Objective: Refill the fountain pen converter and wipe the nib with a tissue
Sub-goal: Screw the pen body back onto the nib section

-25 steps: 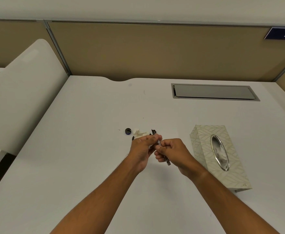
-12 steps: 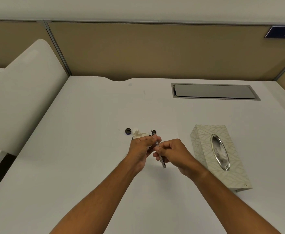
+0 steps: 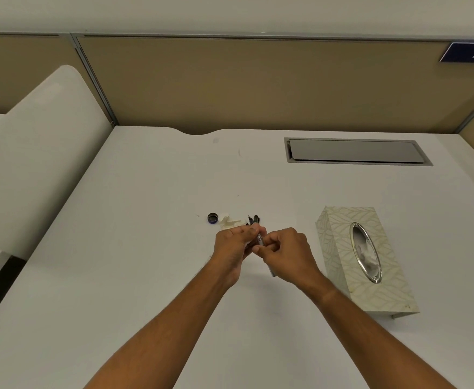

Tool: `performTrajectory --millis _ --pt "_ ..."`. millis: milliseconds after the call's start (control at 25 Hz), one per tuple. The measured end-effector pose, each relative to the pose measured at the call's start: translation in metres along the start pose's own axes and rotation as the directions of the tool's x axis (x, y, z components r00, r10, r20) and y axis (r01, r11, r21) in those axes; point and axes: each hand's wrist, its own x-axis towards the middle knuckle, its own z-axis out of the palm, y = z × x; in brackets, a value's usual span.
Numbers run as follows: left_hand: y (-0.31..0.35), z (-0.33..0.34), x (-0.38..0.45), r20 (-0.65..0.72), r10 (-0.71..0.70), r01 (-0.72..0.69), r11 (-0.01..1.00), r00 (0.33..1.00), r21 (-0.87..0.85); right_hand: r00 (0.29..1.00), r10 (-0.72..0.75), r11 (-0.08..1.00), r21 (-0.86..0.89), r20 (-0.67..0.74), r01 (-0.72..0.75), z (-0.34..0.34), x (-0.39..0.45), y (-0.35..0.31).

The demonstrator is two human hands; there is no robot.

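My left hand (image 3: 234, 244) and my right hand (image 3: 287, 255) meet over the middle of the white desk (image 3: 146, 262), both closed on a thin dark-and-silver fountain pen (image 3: 260, 239). Its dark nib end pokes out above my left fingertips; its lower end shows under my right hand. Just behind my left hand lies a crumpled white tissue (image 3: 228, 219), partly hidden. A small round dark bottle cap (image 3: 212, 218) sits to its left. The ink bottle is hidden or cannot be made out.
A pale leaf-patterned tissue box (image 3: 342, 248) with a silver oval opening stands to the right of my right hand. A grey cable hatch (image 3: 356, 151) is set into the desk's far right. Tan partitions close the back; a white divider rises at the left.
The pen has turned slightly between my hands, its lower end swinging a little left and tucking under my right hand. Both hands have stayed in place.
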Motion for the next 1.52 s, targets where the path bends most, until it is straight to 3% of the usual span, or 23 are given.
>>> performTrajectory --millis 320,600,720,1000,1320,1520 --pt "0.0 -0.002 -0.001 0.035 0.008 -0.009 0.999 0.999 0.04 0.95 0.111 0.905 0.364 0.293 -0.218 -0.009 0.007 0.006" --pt "-0.001 -0.007 0.001 0.049 0.042 -0.046 0.995 0.998 0.083 0.956 0.06 0.891 0.416 0.287 -0.181 -0.006 0.005 0.013" --pt "-0.003 -0.007 0.0 0.078 0.055 -0.063 0.992 0.995 0.112 0.967 0.084 0.901 0.396 0.242 -0.177 -0.003 0.007 0.017" --pt "0.0 -0.011 0.0 0.014 -0.055 0.057 0.988 0.998 -0.146 0.976 0.219 0.949 0.237 -0.011 -0.211 0.008 0.026 0.038" --pt "-0.002 -0.017 -0.002 0.009 -0.095 0.095 0.978 0.995 -0.188 0.968 0.245 0.963 -0.103 -0.058 -0.25 0.034 0.043 0.063" --pt "-0.005 -0.021 0.0 0.019 -0.102 0.104 0.976 0.995 -0.194 0.968 0.239 0.952 -0.18 -0.073 -0.249 0.042 0.047 0.069"
